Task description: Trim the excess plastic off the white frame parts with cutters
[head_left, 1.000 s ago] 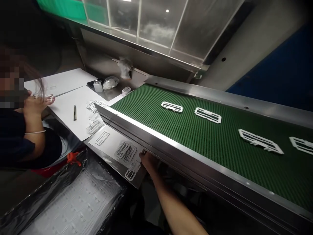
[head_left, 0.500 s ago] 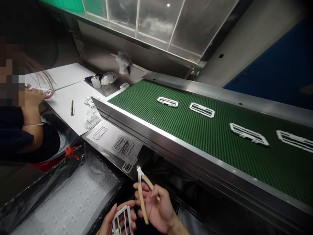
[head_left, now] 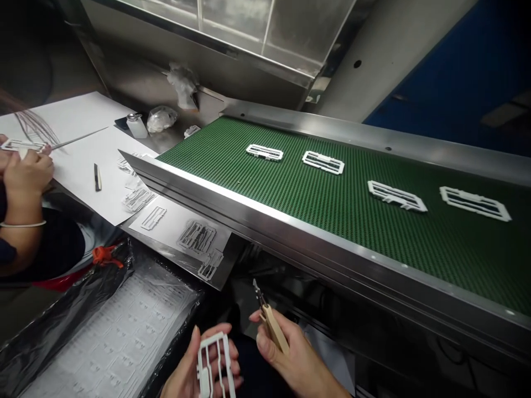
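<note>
The green conveyor belt point(head_left: 332, 215) crossed the frame from upper centre to the right edge, carrying four white frames point(head_left: 397, 196) in a row. At lower left lay a black-wrapped tray point(head_left: 103, 337). A co-worker's hands point(head_left: 25, 171) rested on white paper point(head_left: 78, 166) at far left. At bottom centre, the left hand point(head_left: 194, 370) pinched a white plastic frame point(head_left: 213, 365) upright; just beside it, the right hand point(head_left: 290, 354) was closed around tan-handled cutters point(head_left: 269, 320), tip pointing up.

A steel-framed green conveyor belt point(head_left: 315, 199) runs beneath glass panels point(head_left: 286, 27), blue wall point(head_left: 456, 83) behind.
</note>
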Action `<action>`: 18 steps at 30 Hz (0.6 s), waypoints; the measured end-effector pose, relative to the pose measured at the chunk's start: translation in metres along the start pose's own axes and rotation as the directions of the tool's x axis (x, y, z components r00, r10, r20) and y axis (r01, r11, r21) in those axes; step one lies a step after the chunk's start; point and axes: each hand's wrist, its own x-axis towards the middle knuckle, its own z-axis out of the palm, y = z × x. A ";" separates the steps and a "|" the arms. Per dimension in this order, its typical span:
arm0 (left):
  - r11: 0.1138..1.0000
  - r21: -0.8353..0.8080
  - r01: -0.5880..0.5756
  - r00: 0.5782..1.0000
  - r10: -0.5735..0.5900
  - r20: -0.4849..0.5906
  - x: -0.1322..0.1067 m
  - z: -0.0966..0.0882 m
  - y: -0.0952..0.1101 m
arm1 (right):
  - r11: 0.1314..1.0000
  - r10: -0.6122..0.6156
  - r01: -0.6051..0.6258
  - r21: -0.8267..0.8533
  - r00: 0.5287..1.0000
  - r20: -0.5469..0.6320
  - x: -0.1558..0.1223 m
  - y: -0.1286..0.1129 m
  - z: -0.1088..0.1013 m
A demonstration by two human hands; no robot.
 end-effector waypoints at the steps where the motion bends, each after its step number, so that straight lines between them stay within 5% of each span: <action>1: 0.999 -0.014 -0.039 0.997 0.039 -0.063 -0.001 0.004 0.003 | 1.000 0.003 -0.003 -0.018 1.000 -0.012 0.000 -0.001 0.001; 6: 0.966 0.002 -0.259 0.939 0.252 -0.236 0.002 0.012 0.012 | 0.999 0.023 -0.019 -0.042 0.997 0.077 0.002 -0.002 0.021; 11: 0.945 0.022 -0.325 0.927 0.323 -0.193 0.010 0.011 0.007 | 0.942 -0.001 0.013 0.336 0.999 -0.038 0.012 0.004 0.043; 13: 0.887 0.212 -0.411 0.870 0.451 -0.202 0.006 0.009 0.004 | 0.913 0.034 0.005 0.409 0.996 -0.088 0.016 0.005 0.044; 14: 0.785 0.383 -0.487 0.795 0.580 -0.178 0.003 0.007 0.003 | 0.906 0.058 -0.005 0.424 0.992 -0.111 0.017 0.005 0.043; 15: 0.594 0.575 -0.563 0.679 0.728 -0.088 0.000 0.005 0.001 | 0.897 0.089 -0.023 0.441 0.988 -0.129 0.017 0.005 0.042; 16: 0.319 0.731 -0.603 0.540 0.838 0.080 -0.003 0.003 0.000 | 0.884 0.122 -0.047 0.465 0.983 -0.134 0.017 0.005 0.042; 18: -0.251 0.776 -0.578 0.316 0.809 0.497 -0.006 -0.002 -0.002 | 0.852 0.177 -0.102 0.514 0.979 -0.100 0.015 0.004 0.041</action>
